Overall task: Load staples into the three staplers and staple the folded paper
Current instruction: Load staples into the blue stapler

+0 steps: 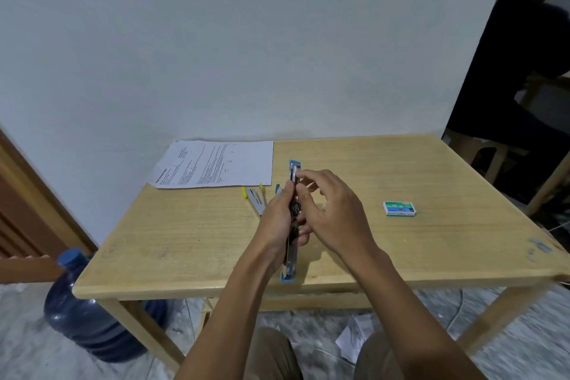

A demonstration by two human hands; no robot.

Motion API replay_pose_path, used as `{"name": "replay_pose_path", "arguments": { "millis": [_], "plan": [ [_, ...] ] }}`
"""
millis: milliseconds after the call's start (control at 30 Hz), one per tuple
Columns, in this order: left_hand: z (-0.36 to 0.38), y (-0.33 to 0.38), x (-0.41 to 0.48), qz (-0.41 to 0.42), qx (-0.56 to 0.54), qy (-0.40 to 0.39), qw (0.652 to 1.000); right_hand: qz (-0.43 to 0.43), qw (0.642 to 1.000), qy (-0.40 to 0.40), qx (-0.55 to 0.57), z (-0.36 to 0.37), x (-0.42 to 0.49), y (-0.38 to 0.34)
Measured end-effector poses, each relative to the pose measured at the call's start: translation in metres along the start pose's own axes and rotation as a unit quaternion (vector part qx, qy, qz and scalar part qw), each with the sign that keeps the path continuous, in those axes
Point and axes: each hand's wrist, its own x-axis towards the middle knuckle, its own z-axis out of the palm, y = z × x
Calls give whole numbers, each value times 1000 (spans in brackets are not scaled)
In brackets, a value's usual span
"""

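A blue stapler [293, 170], swung fully open into one long strip, is held above the wooden table [185, 241]. My left hand [277, 219] grips its middle from the left. My right hand [333, 213] touches the metal staple channel from the right, its thumb and forefinger on the upper part. A yellow stapler [256, 199] lies open on the table just left of my hands; a third stapler [278, 188] shows only a teal tip behind them. The staple box [399, 208], green and white, sits to the right. A printed sheet of paper [216, 163] lies flat at the back left.
A blue water jug [86, 311] stands on the floor by the table's left front leg. A person in dark clothes [509, 77] sits at the far right beside another table. Scraps of paper [354, 339] lie on the floor beneath.
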Motion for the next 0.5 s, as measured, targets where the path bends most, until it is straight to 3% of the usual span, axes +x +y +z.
{"name": "replay_pose_path", "arguments": {
  "millis": [500],
  "plan": [
    [1, -11, 0, -22, 7, 12, 1000, 29, 999, -16, 26, 8, -23, 5]
  ]
}}
